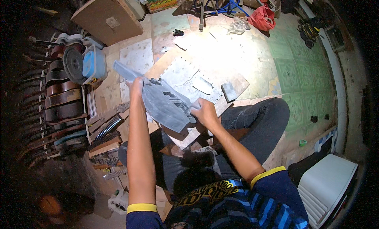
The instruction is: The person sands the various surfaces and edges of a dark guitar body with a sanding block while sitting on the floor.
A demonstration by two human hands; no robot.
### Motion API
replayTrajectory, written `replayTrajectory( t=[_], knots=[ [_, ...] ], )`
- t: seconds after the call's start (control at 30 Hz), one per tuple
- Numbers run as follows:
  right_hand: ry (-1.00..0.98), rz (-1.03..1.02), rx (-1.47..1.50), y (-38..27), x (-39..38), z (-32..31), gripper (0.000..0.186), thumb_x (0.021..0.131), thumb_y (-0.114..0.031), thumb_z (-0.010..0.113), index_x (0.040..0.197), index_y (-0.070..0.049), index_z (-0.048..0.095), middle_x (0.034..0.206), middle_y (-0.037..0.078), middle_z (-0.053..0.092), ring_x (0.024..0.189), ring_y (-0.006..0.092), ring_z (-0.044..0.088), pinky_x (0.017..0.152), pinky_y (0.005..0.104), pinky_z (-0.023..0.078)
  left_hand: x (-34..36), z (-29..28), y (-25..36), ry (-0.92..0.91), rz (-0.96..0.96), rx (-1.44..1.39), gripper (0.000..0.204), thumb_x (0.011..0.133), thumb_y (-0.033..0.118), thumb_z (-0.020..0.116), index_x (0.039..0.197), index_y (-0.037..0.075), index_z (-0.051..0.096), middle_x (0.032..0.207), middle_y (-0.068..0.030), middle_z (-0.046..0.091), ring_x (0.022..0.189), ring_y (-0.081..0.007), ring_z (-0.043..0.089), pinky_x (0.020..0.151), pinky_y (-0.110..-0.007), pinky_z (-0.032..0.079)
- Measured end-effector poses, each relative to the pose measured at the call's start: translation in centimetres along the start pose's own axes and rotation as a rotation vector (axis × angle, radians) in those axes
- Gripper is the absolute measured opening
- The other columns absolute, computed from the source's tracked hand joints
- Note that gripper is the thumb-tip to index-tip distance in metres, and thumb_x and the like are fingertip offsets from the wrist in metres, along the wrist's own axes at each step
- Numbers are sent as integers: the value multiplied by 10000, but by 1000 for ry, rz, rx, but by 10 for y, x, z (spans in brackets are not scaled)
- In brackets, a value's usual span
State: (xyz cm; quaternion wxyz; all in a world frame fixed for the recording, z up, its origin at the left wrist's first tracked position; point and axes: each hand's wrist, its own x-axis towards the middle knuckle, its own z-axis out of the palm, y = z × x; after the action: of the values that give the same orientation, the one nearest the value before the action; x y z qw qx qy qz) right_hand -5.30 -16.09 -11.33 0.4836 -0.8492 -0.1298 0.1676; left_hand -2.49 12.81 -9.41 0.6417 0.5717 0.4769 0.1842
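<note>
A grey, dusty guitar-shaped body [162, 106] with dark cut-outs is held at a slant over my lap, its narrow arm reaching to the upper left. My left hand [136, 86] is closed on it near the base of that arm. My right hand [203, 112] is closed at its right end, on something grey I cannot make out. Beneath the body lie a pale board with small holes [177, 77], a light oblong piece [202, 85] and a dark grey block [228, 91].
A rack of guitars [61, 102] stands left, beside a plastic tub [96, 69]. A large panel [106, 17], blue tubing [221, 3] and a red bag [260, 17] lie at the back. A pale plastic appliance [325, 189] is at lower right, wooden pieces [104, 146] by my left arm.
</note>
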Motion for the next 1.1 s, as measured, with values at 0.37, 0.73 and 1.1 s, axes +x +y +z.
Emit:
replayTrajectory(
  t=[0.37,0.73,1.1],
  knots=[
    [-19,15,59,-4,0,-1,234,741,-145,761,809,32,622,790,260,656,780,427,659,700,448,518,18,-11,-9,-59,17,87,88,607,86,614,678,51,574,688,-71,572,568,-237,557,555,-365,481],
    [-52,18,52,0,-1,0,251,737,-153,775,851,27,644,834,266,673,829,422,678,723,446,529,49,-14,-35,-54,19,105,104,655,131,615,727,59,591,707,-75,573,613,-245,566,598,-388,484],
    [-56,-11,23,1,1,1,256,730,-149,796,847,20,644,814,264,668,797,420,675,694,441,525,29,-10,-19,-50,-12,135,124,642,135,611,725,51,578,726,-92,578,607,-264,576,600,-390,502]
  ],
)
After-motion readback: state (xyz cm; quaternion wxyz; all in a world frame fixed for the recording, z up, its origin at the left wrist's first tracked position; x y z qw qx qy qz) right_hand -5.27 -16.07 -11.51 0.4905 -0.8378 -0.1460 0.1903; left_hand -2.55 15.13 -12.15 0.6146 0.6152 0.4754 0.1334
